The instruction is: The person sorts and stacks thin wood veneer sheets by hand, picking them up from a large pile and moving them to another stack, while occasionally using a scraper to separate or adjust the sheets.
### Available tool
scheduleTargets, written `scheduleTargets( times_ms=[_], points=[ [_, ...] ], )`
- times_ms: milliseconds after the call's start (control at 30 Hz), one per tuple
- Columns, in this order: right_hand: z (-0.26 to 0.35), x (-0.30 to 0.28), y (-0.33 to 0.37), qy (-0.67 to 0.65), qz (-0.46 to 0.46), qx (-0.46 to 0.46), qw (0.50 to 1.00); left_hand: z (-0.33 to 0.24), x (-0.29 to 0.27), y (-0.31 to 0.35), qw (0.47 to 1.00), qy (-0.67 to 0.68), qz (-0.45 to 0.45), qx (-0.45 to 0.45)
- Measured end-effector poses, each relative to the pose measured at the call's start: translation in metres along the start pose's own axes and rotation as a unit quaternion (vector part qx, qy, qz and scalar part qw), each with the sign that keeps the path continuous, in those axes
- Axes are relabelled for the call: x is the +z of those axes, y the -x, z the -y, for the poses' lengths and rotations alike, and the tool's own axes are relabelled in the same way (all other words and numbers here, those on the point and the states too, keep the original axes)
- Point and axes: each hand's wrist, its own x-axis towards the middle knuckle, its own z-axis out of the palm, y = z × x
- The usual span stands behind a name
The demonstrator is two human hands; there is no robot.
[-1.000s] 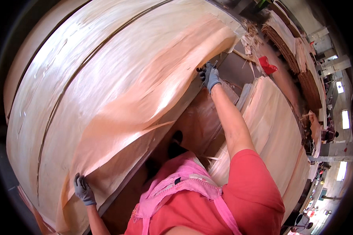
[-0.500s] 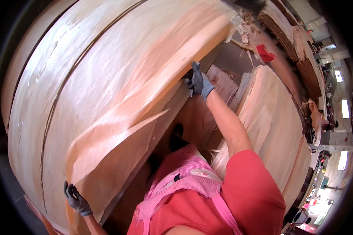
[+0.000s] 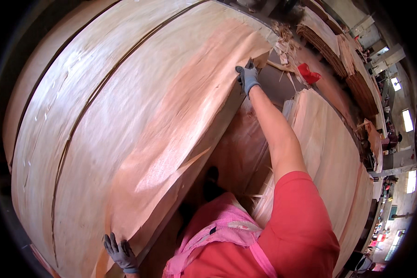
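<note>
The thin sheet (image 3: 178, 125) has flattened; with the left hand (image 3: 120, 252) spread at seven o'clock, right hand (image 3: 248, 76) at one, grip unclear, I'd keep tension even.

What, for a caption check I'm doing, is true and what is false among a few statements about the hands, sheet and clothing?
1. The left hand and right hand wear grey gloves. True.
2. The orange-toned sheet is rolled into a tube. False: it is spread over a broad pale surface.
3. No red clothing shows. False: a red shirt does.
4. A red object lies to the picture's right of the right hand. True.
5. The two hands touch. False: they are apart, toward opposite ends of the sheet.
</note>
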Motion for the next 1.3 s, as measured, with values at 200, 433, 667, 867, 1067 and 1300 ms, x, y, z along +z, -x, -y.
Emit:
scheduleTargets(
  times_ms=[200, 433, 667, 867, 1067, 1300],
  points=[
    [-0.008, 0.003, -0.079, -0.014, -0.017, -0.386, 0.922, -0.026, 0.022, -0.015, 1.0, 0.012, -0.002, 0.002],
    [-0.042, -0.014, -0.072, -0.104, -0.05, -0.001, 0.993, -0.052, 0.025, -0.018, 0.999, -0.029, 0.039, -0.008],
    [-0.029, -0.058, -0.157, -0.125, -0.077, -0.14, 0.979, -0.056, 0.004, -0.052, 0.998, 0.012, 0.057, -0.013],
    [0.015, -0.035, -0.207, 0.129, -0.055, -0.231, 0.963, -0.059, 0.005, -0.073, 0.994, 0.079, 0.048, -0.057],
    [0.106, 0.024, -0.19, 0.022, 0.029, -0.293, 0.955, -0.069, -0.018, -0.102, 0.996, 0.001, 0.043, -0.077],
    [-0.001, -0.06, -0.235, 0.032, -0.03, -0.16, 0.986, -0.116, 0.005, -0.119, 0.983, 0.069, 0.127, -0.112]
  ],
)
